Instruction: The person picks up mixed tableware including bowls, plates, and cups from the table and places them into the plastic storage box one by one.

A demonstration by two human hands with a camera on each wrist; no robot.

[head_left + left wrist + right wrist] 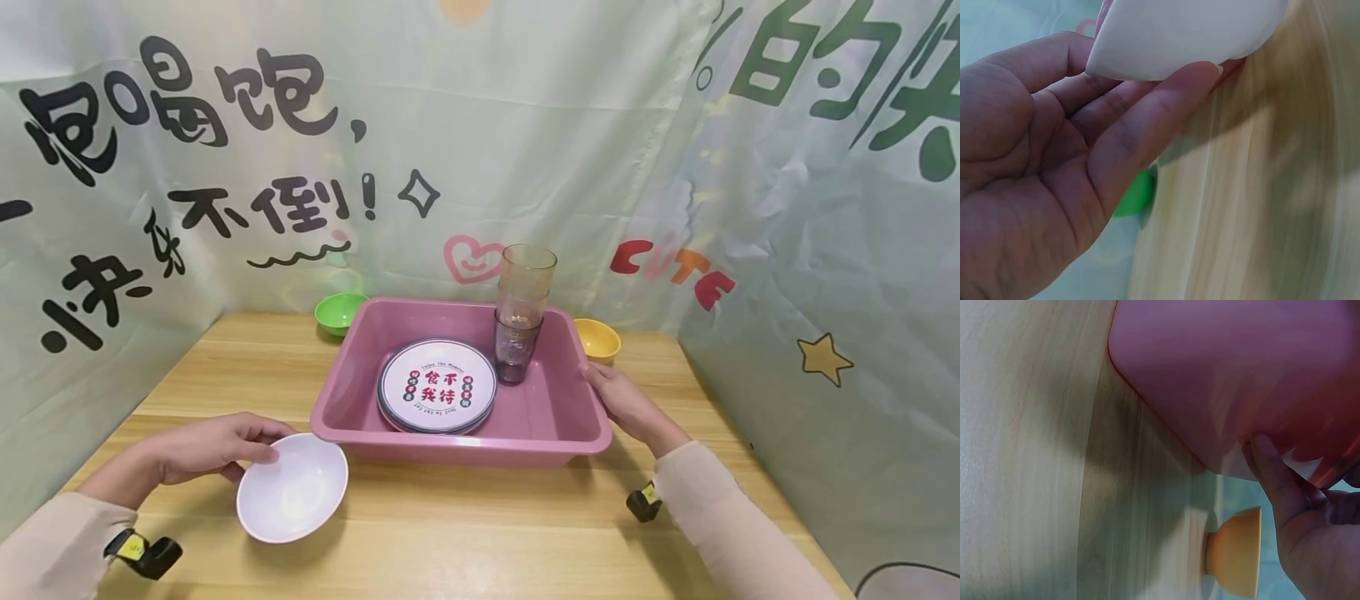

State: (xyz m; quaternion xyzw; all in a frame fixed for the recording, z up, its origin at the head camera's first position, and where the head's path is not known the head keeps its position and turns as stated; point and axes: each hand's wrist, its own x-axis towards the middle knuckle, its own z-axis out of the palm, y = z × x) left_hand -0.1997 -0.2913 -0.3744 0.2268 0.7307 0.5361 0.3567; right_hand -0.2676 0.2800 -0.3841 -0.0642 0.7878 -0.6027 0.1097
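Note:
My left hand point(210, 447) pinches the rim of a white bowl point(294, 493), tilted in front of the pink tub's near left corner. In the left wrist view the thumb lies on one face of the bowl point(1191, 37) and the fingers are behind it. My right hand point(628, 402) grips the right rim of the pink tub point(465, 451). The right wrist view shows the thumb pressed on the tub's outer wall point(1210, 394). Inside the tub lie a stack of white printed plates point(437, 388) and a stack of glasses, amber point(527, 283) above dark grey point(516, 354).
A green bowl point(339, 312) sits behind the tub's far left corner. Past the right side stands a yellow bowl point(600, 340), close to my right hand. Printed cloth walls point(405, 100) enclose the wooden table point(450, 533) at the back and sides.

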